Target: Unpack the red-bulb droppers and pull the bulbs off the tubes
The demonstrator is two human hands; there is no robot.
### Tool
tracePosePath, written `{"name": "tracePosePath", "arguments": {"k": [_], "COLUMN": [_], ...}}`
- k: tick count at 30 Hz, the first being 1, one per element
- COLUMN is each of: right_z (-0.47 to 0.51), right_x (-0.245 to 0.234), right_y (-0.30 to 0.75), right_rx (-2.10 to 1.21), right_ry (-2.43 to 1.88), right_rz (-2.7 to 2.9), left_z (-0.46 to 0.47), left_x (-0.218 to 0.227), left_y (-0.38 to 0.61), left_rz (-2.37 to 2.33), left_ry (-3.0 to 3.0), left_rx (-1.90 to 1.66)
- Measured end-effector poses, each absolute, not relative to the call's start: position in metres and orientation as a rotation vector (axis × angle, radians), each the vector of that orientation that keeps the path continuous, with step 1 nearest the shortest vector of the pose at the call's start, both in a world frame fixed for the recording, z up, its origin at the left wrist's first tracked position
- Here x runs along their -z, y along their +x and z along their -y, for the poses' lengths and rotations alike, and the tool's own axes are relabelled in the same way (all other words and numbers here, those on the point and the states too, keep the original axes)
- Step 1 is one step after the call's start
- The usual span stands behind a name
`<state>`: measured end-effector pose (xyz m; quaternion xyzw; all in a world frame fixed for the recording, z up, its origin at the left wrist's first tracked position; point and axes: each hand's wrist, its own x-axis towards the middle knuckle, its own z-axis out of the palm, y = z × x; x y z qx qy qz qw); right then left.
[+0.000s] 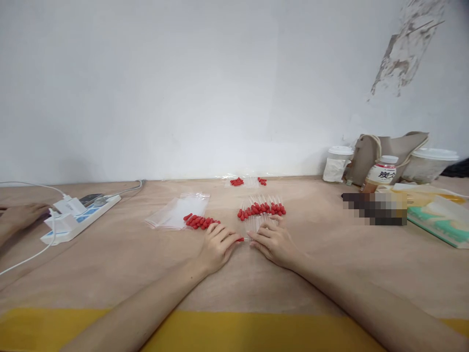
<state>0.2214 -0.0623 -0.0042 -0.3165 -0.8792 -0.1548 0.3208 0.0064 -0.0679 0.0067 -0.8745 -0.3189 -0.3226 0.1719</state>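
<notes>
My left hand (217,244) and my right hand (273,240) rest on the brown table (146,264) with fingertips nearly meeting. Between them lies a small dropper with a red bulb (242,239); the left fingers pinch the red end and the right fingers pinch the clear tube. Just behind my left hand is a heap of loose red bulbs (200,221). Behind my right hand is a row of assembled droppers with red bulbs (262,209) and clear glass tubes (256,222).
Clear plastic bags (176,212) lie left of the bulbs. More droppers in a bag (247,182) sit by the wall. A power strip (78,217) and another person's hand (22,215) are far left. Cups, a bottle (381,173) and a bag (388,149) stand at right.
</notes>
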Motion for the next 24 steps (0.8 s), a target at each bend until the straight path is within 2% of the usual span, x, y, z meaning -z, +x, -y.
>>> {"name": "tracePosePath", "arguments": {"k": [24], "right_z": [0.0662], "right_x": [0.0069], "right_y": [0.2277], "right_rx": [0.509], "right_ry": [-0.570], "right_rz": [2.217], "left_z": [0.0678], "left_x": [-0.0063], "left_y": [0.0054], "left_rz": [0.711], "left_ry": [-2.513], "left_rx": [0.940]}}
